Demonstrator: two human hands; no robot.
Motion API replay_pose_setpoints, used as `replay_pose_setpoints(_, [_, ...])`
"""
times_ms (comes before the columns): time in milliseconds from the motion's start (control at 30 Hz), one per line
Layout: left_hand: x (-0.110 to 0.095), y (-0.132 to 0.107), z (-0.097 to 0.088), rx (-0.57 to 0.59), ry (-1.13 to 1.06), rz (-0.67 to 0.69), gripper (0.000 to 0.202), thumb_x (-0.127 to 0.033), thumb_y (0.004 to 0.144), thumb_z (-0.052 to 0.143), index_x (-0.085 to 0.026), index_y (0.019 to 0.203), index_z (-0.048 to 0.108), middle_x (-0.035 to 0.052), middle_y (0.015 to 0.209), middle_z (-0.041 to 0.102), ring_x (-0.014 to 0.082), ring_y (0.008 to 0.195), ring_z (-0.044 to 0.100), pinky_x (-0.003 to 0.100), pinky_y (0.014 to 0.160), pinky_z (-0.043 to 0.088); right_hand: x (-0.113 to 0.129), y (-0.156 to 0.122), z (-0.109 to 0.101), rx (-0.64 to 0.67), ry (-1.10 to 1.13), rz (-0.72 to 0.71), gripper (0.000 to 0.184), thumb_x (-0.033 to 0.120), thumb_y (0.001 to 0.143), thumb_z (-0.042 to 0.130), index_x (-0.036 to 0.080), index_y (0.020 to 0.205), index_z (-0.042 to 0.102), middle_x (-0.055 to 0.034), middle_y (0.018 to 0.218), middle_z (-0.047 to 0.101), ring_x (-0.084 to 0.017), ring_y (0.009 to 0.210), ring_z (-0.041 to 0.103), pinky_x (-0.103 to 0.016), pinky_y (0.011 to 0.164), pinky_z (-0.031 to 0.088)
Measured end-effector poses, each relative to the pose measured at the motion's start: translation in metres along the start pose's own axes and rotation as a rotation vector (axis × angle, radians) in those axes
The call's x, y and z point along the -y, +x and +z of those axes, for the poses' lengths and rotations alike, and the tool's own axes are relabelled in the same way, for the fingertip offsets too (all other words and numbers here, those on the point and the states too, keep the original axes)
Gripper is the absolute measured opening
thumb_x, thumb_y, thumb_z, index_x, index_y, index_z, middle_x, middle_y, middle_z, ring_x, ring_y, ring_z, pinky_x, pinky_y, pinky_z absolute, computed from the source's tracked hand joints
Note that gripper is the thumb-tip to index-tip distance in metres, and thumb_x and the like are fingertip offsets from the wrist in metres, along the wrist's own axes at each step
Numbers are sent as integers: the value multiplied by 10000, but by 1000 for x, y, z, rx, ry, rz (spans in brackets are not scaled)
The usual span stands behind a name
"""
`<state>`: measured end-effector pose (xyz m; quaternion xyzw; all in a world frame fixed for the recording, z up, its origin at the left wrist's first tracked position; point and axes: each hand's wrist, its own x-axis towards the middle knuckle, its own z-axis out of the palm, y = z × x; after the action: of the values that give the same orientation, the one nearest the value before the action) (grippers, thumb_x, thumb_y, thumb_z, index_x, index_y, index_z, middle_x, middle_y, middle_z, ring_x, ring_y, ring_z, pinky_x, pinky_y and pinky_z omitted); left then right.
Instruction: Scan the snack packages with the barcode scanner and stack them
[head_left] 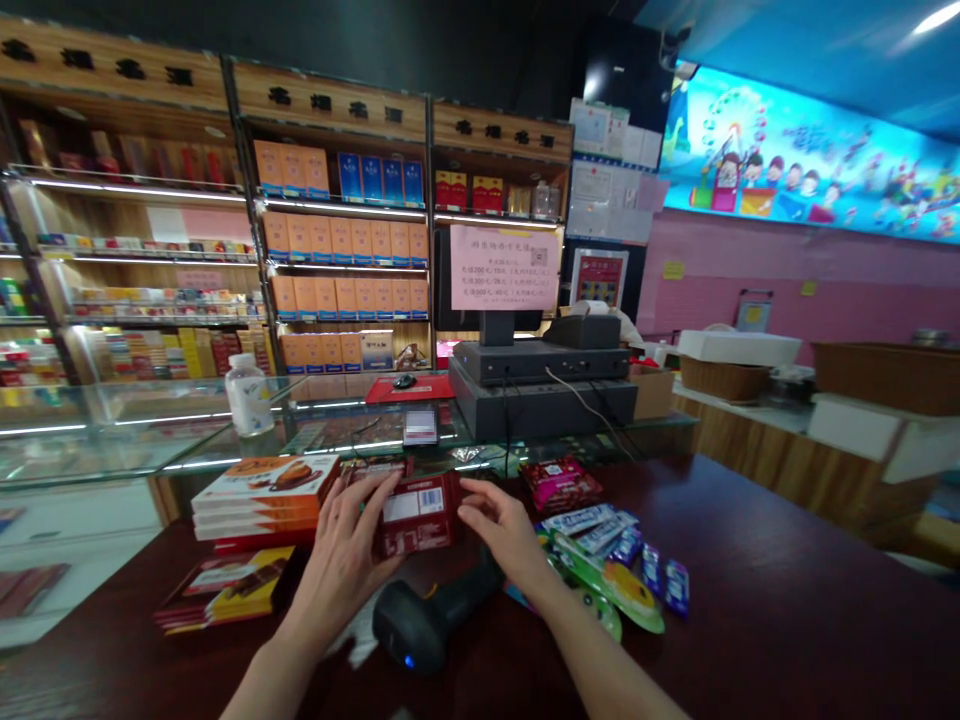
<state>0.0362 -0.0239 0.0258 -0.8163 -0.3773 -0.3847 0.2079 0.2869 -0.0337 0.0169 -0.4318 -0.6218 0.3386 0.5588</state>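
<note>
Dark red snack packet point(416, 518) sits between the hands at the far edge of the dark counter top point(757, 610), barcode panel up, one end raised. Left hand point(346, 540) has its fingers curled over the packet's left end, apparently holding it. Right hand point(499, 525) is open, fingers just off the right edge; contact can't be confirmed from here. Risk: with a one-hand grip, the packet could slip and land on the black handheld barcode scanner point(429, 622) lying just below, between the forearms. A wide left wrist swing could also clip the stack of orange biscuit boxes point(262, 497) just beside it, or the yellow chocolate box point(225, 590) nearer in. On the right: pink packet point(559, 483), blue-and-white stick packs point(592, 525), green lollipop-shaped packets point(611, 592). Beyond: glass display counter point(337, 425), black point-of-sale terminal point(544, 385).
</note>
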Motion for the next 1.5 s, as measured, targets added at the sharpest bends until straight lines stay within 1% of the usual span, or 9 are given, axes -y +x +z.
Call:
replay_pose_setpoints(300, [-4,0,4,0,-38,-56,812,-226,792,674,-353,1516,328,139,1550,305,382,1385,392,587,1081,415,6,0,2,-20,-33,39,166,351,761,704,187,783,709,3,723,696,-182,703,631,-293,684,485])
replay_pose_setpoints(533, [3,-3,11,129,-36,-182,800,-373,788,691,-384,1516,358,58,1094,584,279,1057,603,510,989,475,9,-1,4,-92,-67,55,142,336,744,705,198,762,731,2,707,695,-178,688,623,-284,670,479])
replay_pose_setpoints(733, [0,1,13,160,-287,-274,880,-373,738,738,-359,1527,347,50,1090,598,266,1009,638,448,898,545,7,0,1,-145,-91,111,119,305,723,701,197,736,751,7,664,696,-176,656,627,-284,654,471])
replay_pose_setpoints(833, [1,4,10,187,-451,-286,689,-400,865,616,-344,1512,386,60,1147,631,233,1028,665,380,896,562,4,1,1,-169,-71,122,121,300,719,709,196,749,764,3,666,709,-176,649,631,-280,639,464])
replay_pose_setpoints(1000, [8,6,11,79,-506,-354,485,-465,913,496,-312,1366,576,41,1180,701,226,1056,695,335,892,576,2,1,0,-203,-100,97,98,293,745,723,211,761,774,10,681,718,-176,660,636,-284,661,468])
replay_pose_setpoints(1133, [12,3,12,24,-452,-529,624,-558,820,595,-286,1380,539,-3,887,733,202,803,735,292,707,598,0,3,0,-238,-198,24,32,247,755,751,234,776,770,2,788,737,-190,796,652,-299,780,489])
replay_pose_setpoints(1200, [12,2,10,3,-436,-573,556,-581,792,613,-273,1254,620,-5,843,736,205,770,733,283,678,589,-1,3,0,-251,-260,-31,38,212,739,773,238,765,764,-4,835,724,-191,863,644,-294,814,485])
replay_pose_setpoints(1333, [12,2,4,-33,-394,-567,375,-597,762,627,-255,900,696,5,845,749,212,773,720,290,727,577,0,3,3,-245,-256,-56,31,200,761,754,223,776,768,1,764,690,-171,778,633,-268,735,476])
replay_pose_setpoints(1500, [14,2,-1,-113,-383,-485,282,-509,800,594,-260,874,704,4,904,756,215,860,709,311,836,550,7,3,6,-144,-117,-40,131,223,808,675,232,862,793,1,786,763,-183,770,695,-272,743,496])
